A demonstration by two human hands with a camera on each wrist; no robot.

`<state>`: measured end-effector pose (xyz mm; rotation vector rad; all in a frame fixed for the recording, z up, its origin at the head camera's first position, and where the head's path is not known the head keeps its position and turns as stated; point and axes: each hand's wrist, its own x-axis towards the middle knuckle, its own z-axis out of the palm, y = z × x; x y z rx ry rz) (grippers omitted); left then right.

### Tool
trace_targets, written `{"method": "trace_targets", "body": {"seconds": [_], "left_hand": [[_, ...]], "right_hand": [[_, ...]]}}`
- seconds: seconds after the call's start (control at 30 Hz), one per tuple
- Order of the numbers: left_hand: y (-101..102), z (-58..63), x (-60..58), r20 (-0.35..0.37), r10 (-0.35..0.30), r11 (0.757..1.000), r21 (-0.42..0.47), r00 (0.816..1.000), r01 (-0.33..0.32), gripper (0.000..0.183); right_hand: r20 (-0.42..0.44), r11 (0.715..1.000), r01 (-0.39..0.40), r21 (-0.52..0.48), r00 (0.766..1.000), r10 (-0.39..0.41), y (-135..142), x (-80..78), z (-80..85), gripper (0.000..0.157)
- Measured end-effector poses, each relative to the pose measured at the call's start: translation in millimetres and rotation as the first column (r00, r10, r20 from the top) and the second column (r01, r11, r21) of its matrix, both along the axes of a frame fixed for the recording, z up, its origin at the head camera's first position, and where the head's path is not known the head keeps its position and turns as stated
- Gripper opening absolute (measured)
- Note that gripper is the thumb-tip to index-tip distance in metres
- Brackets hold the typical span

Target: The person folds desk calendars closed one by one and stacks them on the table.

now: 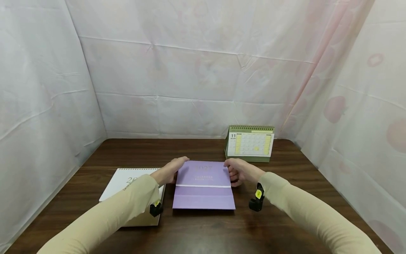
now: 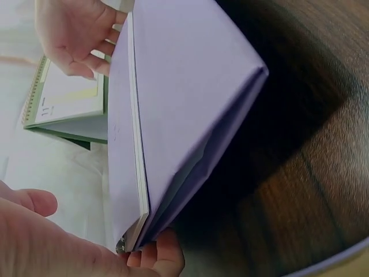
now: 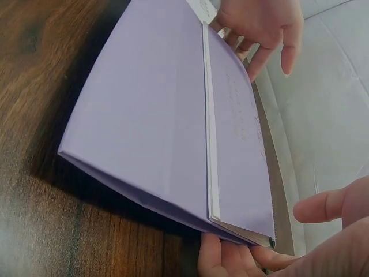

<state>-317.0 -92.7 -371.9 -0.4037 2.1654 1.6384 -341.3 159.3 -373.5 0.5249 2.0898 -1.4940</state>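
Observation:
A folded purple desk calendar (image 1: 203,197) with gold "2027" lettering lies tilted between my two hands, its near edge low over the table. My left hand (image 1: 171,170) grips its far left side; in the left wrist view the fingers (image 2: 167,254) curl under the edge and the thumb stands off the cover. On the opposite side my right hand (image 1: 243,170) holds the right edge, its fingers (image 3: 228,257) bent beneath the cover. A white page block (image 3: 211,173) forms a step across the purple cover.
A white spiral desk calendar (image 1: 115,183) lies at the left, partly hidden by my left sleeve. Towards the back right stands a green desk calendar (image 1: 250,144) open at month 11. The dark wooden table (image 1: 203,233) has pale curtains (image 1: 190,70) behind and beside it.

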Motion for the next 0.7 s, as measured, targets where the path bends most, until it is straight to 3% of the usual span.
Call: {"method": "trace_targets", "body": {"seconds": [0.23,0.5,0.7], "left_hand": [[-6,7.7,-0.3,-0.011,0.006,1.000,-0.001,1.000,-0.006,0.072],[-14,14.9,1.5,-0.012,0.018,1.000,-0.012,1.000,-0.018,0.073],[-23,18.6,3.0,-0.017,0.021,0.999,-0.025,1.000,-0.021,0.073]], "right_hand": [[-0.028,0.999,-0.029,-0.021,0.999,0.029,-3,1.6,5.3,0.021],[-0.035,0.996,-0.056,-0.064,0.998,0.054,-9,2.4,14.4,0.035],[-0.037,0.997,-0.060,-0.050,0.998,0.058,-19,1.5,19.6,0.022]]}}
